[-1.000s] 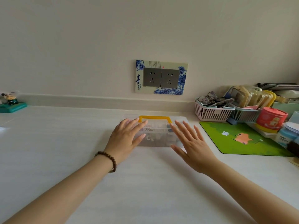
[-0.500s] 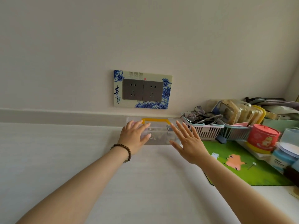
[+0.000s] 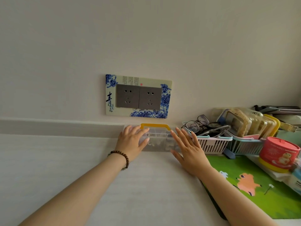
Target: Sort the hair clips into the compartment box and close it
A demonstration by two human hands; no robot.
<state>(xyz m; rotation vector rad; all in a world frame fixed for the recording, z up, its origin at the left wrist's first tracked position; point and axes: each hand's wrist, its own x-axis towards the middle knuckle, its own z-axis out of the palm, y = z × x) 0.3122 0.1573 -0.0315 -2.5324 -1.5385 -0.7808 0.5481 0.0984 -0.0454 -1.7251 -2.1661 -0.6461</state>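
Observation:
A clear plastic compartment box (image 3: 158, 143) with a yellow handle (image 3: 155, 126) stands against the wall below the sockets, its lid down. Pale hair clips show dimly through its side. My left hand (image 3: 131, 142) lies flat on the box's left part, fingers spread, a bead bracelet on the wrist. My right hand (image 3: 188, 149) rests with spread fingers on the box's right end. Neither hand grips anything. No loose clips are in view.
A double socket plate (image 3: 138, 96) is on the wall above. Right of the box stand a pink basket (image 3: 211, 143) with glasses, a second basket with packets (image 3: 247, 126), a red tin (image 3: 279, 154) and a green mat (image 3: 254, 185).
The box has slid away from me across the table to the wall, with both hands on it. The view has tilted up and shifted right.

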